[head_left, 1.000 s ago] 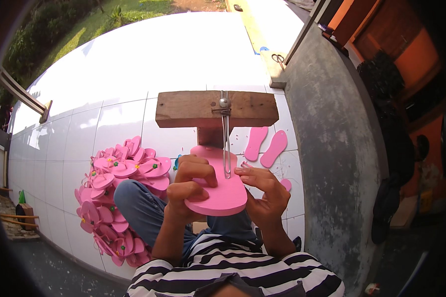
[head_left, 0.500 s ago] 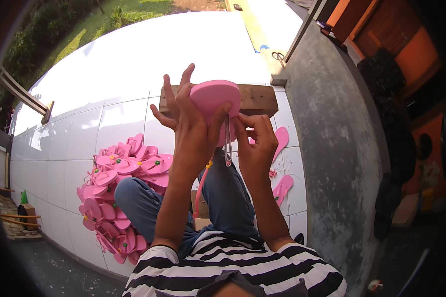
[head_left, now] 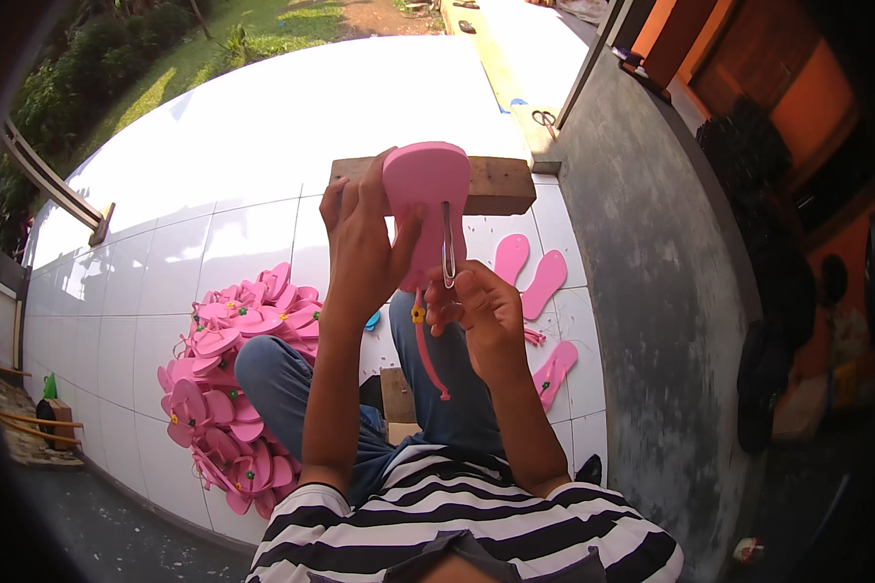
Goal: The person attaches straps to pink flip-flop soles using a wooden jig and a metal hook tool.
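Observation:
A pink flip-flop sole (head_left: 424, 180) is held up in front of me, its flat face toward me. My left hand (head_left: 365, 248) grips it by the left edge, with the thumb across the face. A looped metal wire tool (head_left: 447, 233) stands at a hole in the sole, with its rounded end down. My right hand (head_left: 481, 311) pinches that lower end between thumb and fingers. Below the sole hangs a pink strap (head_left: 431, 360) with a yellow flower on it. How the strap joins the sole is hidden.
A wooden block (head_left: 501, 187) lies behind the sole. Finished pink flip-flops form a heap (head_left: 233, 389) at my left. On the right are loose pink soles (head_left: 544, 284) and a flip-flop with a green flower (head_left: 556, 374). Scissors (head_left: 544, 120) rest farther off, beside a grey ledge (head_left: 651, 262).
My right hand has moved down to the tool's lower end. The sole now shows more of its face, and my left fingers have folded in from being spread.

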The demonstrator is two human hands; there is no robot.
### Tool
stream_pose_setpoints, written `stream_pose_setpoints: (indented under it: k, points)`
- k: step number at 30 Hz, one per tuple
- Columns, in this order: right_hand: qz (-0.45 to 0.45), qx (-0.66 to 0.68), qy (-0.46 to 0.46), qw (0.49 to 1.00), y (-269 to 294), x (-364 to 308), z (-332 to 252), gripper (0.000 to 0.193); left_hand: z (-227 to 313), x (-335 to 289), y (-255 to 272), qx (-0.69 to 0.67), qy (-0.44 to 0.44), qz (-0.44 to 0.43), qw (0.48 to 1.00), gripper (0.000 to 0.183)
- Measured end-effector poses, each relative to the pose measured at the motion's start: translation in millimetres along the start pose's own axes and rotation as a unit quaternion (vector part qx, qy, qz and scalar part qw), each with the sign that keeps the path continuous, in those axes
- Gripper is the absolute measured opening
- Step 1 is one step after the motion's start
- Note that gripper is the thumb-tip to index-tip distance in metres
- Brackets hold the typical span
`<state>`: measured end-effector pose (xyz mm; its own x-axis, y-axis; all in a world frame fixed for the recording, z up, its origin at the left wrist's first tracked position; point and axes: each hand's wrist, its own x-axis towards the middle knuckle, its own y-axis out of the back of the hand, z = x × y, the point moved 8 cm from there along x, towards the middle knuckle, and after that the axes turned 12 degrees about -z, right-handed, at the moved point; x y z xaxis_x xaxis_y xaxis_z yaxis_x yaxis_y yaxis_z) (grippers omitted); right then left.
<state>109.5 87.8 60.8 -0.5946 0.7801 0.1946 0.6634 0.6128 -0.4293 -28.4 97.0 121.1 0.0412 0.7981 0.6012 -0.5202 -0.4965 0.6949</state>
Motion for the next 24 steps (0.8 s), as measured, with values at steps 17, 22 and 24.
stream_pose_setpoints:
  k: [17,22,24]
  points:
    - [0.083,-0.395,0.01,0.915,52,-29,51,0.044,8,-27,13,-0.025,0.028,0.046,0.998,0.05]
    - [-0.18,-0.326,-0.242,0.896,9,-59,96,0.041,24,-95,1,-0.062,-0.069,-0.026,0.995,0.04]
    - [-0.234,-0.319,-0.258,0.881,13,-74,102,0.034,40,-112,-13,-0.048,-0.12,-0.135,0.982,0.034]
